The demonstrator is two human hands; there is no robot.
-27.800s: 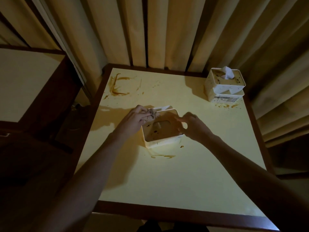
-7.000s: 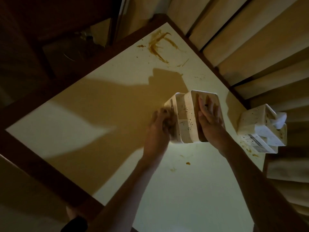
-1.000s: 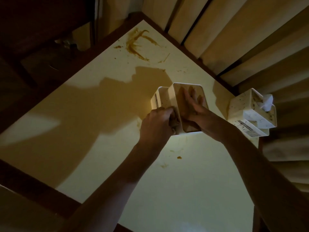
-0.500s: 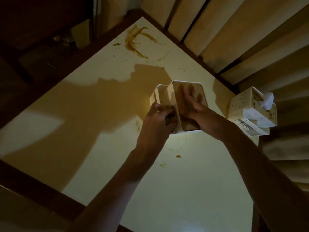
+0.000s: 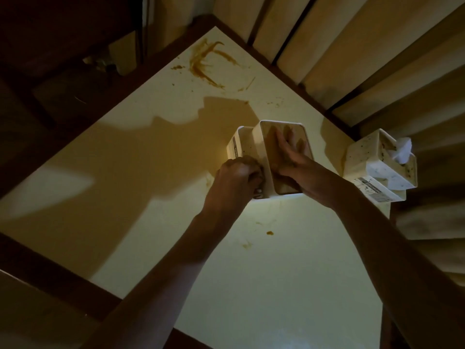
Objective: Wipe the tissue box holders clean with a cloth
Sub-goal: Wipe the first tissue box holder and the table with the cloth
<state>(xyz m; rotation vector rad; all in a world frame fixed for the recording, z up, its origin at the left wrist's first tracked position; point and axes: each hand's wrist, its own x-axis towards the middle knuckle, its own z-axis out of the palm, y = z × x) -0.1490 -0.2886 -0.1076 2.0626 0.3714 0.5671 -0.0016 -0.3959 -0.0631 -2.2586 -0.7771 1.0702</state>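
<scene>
A white tissue box holder (image 5: 247, 144) stands tipped on its side on the yellow table (image 5: 276, 273), its hollow inside facing me. My right hand (image 5: 292, 159) reaches into the opening and grips the holder from within. My left hand (image 5: 236, 180) is bunched around a cloth (image 5: 259, 195), mostly hidden, and presses it on the holder's near outer side. A second white holder (image 5: 362, 159), speckled with brown spots and with a tissue sticking out, sits at the table's right edge.
Brown smears (image 5: 206, 61) mark the far corner of the table, and small drops (image 5: 269, 233) lie near my arms. Beige curtains (image 5: 327, 46) hang close behind the table. The dark wooden table rim (image 5: 50, 270) runs along the left.
My left hand with the cloth has slid a little along the holder's outer side, toward its near end. The holder and my right hand stay nearly in place.
</scene>
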